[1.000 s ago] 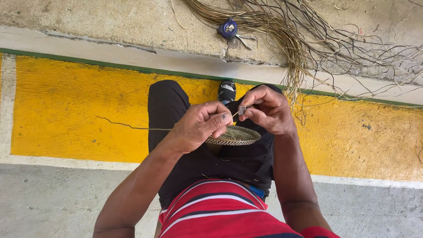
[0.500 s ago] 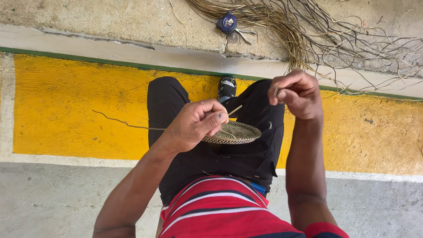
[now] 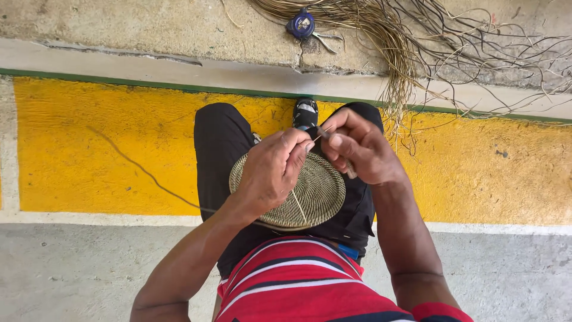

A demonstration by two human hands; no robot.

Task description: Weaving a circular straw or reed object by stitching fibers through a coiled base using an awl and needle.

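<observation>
Our left hand [image 3: 271,173] has its grip closed over the far edge of the round woven disc [image 3: 310,200], which lies flat on our lap with the wrist bent down over it. Our right hand [image 3: 357,149] pinches a thin fibre strand [image 3: 322,134] tight between thumb and fingertips just beyond the disc's rim, nearly touching the left. A bundle of loose fibres [image 3: 393,36] lies well apart on the floor [image 3: 89,143].

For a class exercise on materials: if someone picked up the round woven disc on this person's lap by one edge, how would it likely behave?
The woven disc would probably hold its shape: its tight coils look firm, and it stays flat under the left hand. It is likely light, being thin fibre like the loose fibre bundle. It seems unlikely to slip, since its ribbed surface should give fingers some grip.
</observation>
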